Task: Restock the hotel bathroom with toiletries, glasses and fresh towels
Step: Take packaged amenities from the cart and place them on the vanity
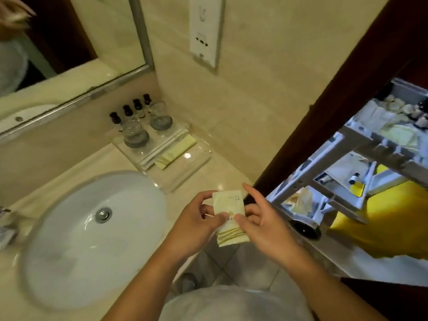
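Left grip (196,224), right grip (264,224); packets (228,205) fore-and-aft

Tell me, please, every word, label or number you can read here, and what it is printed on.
No text here is legible.
Held sachets, pinched by the left hand and right hand: small green print, too blurred to read.
Flat sachets on the clear tray: print too small.
Black-capped bottles: labels unreadable.
Wall socket plate: faint marks, illegible.
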Motion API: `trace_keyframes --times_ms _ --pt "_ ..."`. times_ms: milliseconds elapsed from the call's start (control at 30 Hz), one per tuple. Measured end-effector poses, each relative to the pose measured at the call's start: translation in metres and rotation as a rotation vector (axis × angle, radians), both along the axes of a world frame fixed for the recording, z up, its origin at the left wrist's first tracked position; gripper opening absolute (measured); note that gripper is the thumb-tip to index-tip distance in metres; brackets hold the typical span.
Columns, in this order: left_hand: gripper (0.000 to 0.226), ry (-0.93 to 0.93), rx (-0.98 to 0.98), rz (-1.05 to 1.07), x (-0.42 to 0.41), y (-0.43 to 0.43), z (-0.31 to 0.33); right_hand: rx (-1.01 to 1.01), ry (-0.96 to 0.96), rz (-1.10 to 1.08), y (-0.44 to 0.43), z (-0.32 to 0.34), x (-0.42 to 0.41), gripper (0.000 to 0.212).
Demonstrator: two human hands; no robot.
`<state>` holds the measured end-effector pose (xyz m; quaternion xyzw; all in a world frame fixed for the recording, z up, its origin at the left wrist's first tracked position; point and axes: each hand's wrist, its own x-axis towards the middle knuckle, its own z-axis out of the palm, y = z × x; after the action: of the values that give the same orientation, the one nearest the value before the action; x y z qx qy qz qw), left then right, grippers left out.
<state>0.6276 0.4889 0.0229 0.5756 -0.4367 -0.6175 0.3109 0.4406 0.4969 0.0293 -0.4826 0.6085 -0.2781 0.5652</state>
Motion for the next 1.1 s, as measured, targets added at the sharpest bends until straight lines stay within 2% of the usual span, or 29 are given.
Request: trace_keyframes --times_ms 267,633,800,933,1100 --pt "0.038 0.003 0.015 0.133 0.065 -0.007 -0.012 0.029 -0.020 0.059 -0.036 -0.015 0.065 0.074" --pt "0.038 0.020 0.042 0.358 0.093 -0.043 -0.033 0.039 0.013 0.274 -0.110 -0.023 0.102 0.068" --pt "0.039 0.000 0.060 0.487 0.095 -0.067 -0.043 0.061 0.110 0.404 -0.158 -0.037 0.112 0.069" --pt "0.039 -0.025 0.098 0.573 0.097 -0.089 -0.057 0.112 0.140 0.452 -0.198 -0.053 0.126 0.062" --pt "0.041 -0.072 0.151 0.606 0.105 -0.115 -0.074 0.134 0.208 0.512 -0.232 -0.077 0.143 0.059"
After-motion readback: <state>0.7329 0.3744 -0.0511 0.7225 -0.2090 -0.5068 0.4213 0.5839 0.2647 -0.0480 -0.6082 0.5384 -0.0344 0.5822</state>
